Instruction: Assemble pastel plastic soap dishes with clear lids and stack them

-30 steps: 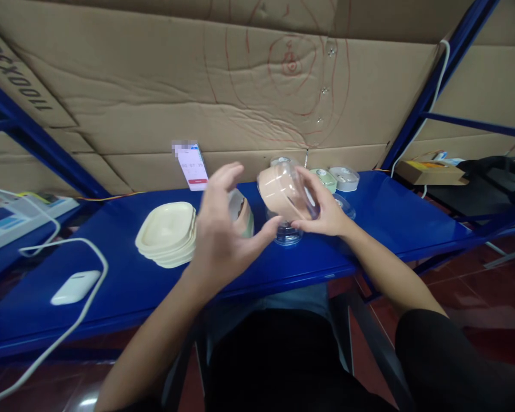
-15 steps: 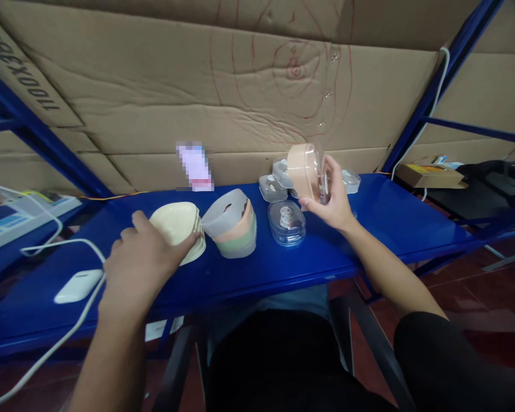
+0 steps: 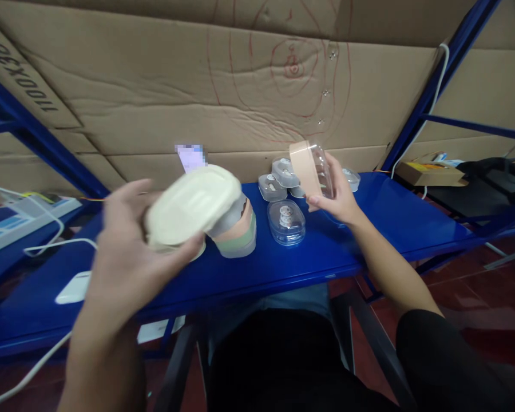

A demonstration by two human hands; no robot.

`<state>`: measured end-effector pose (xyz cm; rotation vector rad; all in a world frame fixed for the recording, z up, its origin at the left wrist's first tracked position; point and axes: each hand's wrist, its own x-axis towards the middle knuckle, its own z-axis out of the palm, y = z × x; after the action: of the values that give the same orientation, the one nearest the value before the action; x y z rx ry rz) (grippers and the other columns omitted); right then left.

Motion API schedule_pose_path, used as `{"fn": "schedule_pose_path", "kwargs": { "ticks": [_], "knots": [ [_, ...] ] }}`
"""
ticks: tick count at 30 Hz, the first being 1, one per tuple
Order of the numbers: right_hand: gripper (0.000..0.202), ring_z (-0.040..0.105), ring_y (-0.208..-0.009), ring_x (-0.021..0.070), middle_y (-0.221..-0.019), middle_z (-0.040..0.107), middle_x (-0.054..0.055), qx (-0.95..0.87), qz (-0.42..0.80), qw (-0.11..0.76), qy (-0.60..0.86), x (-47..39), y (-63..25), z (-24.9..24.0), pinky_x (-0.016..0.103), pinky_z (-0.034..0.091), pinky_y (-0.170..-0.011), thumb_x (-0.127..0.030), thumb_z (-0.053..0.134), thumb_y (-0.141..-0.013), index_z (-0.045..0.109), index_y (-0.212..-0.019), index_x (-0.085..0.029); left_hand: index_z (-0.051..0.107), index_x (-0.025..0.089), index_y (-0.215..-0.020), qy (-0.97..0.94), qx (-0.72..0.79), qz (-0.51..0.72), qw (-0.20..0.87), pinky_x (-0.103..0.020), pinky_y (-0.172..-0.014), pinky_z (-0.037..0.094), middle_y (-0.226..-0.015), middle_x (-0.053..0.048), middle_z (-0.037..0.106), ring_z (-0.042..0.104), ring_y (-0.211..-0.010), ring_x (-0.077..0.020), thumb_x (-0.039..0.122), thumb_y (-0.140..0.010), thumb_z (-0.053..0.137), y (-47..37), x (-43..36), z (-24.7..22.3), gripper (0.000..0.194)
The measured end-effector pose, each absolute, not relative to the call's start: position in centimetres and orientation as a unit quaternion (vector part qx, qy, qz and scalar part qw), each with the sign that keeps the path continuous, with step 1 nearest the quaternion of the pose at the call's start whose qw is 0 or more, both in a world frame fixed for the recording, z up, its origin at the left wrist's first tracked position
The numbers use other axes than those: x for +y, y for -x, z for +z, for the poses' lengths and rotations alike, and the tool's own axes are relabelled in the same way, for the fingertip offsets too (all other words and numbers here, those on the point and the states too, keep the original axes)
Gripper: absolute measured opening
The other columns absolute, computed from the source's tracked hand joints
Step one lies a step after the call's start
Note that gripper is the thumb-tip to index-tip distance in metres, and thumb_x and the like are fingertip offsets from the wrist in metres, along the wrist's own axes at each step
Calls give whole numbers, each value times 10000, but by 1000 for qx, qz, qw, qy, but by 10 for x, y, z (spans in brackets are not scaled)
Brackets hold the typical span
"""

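The left hand (image 3: 124,252) has come up off the shelf with a cream lid (image 3: 193,206) pinched between thumb and fingers, where half a second ago it was only reaching onto the stack, so one lid is now separated and in the air, somewhat blurred. The right hand (image 3: 337,197) stays raised, fingers closed round the peach-and-clear container (image 3: 309,169), tilted on its side above the blue shelf (image 3: 390,223). Between the hands sit a nest of coloured cups (image 3: 238,232) and a clear case (image 3: 286,220), with more small cases (image 3: 278,177) behind; a white cable (image 3: 55,243) and white charger (image 3: 72,288) lie far left
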<state>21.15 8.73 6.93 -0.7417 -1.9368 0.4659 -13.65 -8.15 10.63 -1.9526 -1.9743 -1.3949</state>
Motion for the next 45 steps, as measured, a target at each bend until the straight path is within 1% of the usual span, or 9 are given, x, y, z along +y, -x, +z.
{"fn": "schedule_pose_path", "kwargs": {
  "ticks": [2, 6, 11, 14, 18, 23, 28, 37, 45],
  "knots": [
    [1307, 501, -1537, 496, -1653, 560, 137, -784, 276, 475, 288, 83, -218, 78, 669, 501, -1204, -882, 798, -655, 321, -1728, -309, 460, 204, -1562, 723, -542, -419, -91, -405, -972, 633, -1391, -131, 719, 744, -1176, -295, 417, -766, 798, 118, -78, 112, 891],
    [1249, 652, -1381, 496, -1488, 706, 133, -769, 416, 414, 252, 77, -233, 90, 668, 578, -1107, -757, 867, -628, 425, -1694, -280, 500, 217, -1516, 798, -458, -344, -186, -408, -884, 628, -1283, -116, 753, 750, -1072, -300, 400, -743, 821, 74, -47, 120, 857],
    [1058, 513, -1542, 458, -1624, 616, 61, -804, 406, 369, 228, 76, -242, 98, 630, 374, -1318, -617, 923, -619, 609, -1581, -309, 525, 180, -1458, 757, -453, -362, -301, -453, -907, 638, -1211, -134, 760, 762, -1020, -316, 382, -697, 893, 35, -1, 114, 869],
    [1035, 507, -1547, 433, -1653, 587, 62, -817, 393, 356, 227, 78, -238, 96, 611, 352, -1329, -591, 935, -642, 598, -1580, -308, 509, 189, -1411, 700, -432, -453, -344, -518, -1018, 620, -1244, -140, 735, 745, -1147, -344, 362, -673, 921, 22, 13, 103, 863],
    [1036, 492, -1552, 429, -1654, 580, 69, -807, 390, 380, 229, 81, -228, 89, 597, 346, -1333, -642, 913, -673, 571, -1593, -310, 465, 212, -1360, 624, -387, -555, -390, -537, -1009, 630, -1184, -122, 734, 760, -1117, -321, 430, -691, 942, 13, 21, 85, 849],
    [1008, 521, -1524, 429, -1629, 595, 59, -788, 401, 399, 241, 80, -220, 80, 573, 401, -1308, -657, 882, -719, 547, -1609, -322, 494, 243, -1272, 596, -336, -616, -390, -469, -981, 644, -1201, -101, 724, 758, -1105, -282, 484, -703, 967, 8, 28, 72, 778],
    [1022, 499, -1548, 431, -1665, 561, 66, -782, 395, 424, 231, 80, -214, 75, 591, 367, -1329, -674, 873, -733, 517, -1627, -329, 550, 227, -1246, 605, -305, -632, -376, -432, -981, 642, -1227, -117, 731, 756, -1132, -280, 573, -755, 945, 8, 33, 68, 720],
    [1112, 422, -1611, 392, -1742, 460, 86, -794, 361, 417, 256, 82, -208, 67, 590, 304, -1359, -713, 918, -674, 489, -1635, -351, 554, 220, -1316, 638, -297, -605, -373, -446, -1027, 642, -1345, -160, 720, 723, -1271, -314, 699, -741, 926, 17, 42, 59, 836],
    [1198, 363, -1655, 390, -1782, 395, 117, -802, 343, 418, 253, 81, -207, 62, 583, 281, -1369, -699, 919, -673, 411, -1690, -319, 553, 205, -1412, 653, -285, -602, -360, -492, -1122, 605, -1457, -191, 690, 626, -1447, -367, 684, -779, 909, 17, 41, 59, 871]
  ]
}}
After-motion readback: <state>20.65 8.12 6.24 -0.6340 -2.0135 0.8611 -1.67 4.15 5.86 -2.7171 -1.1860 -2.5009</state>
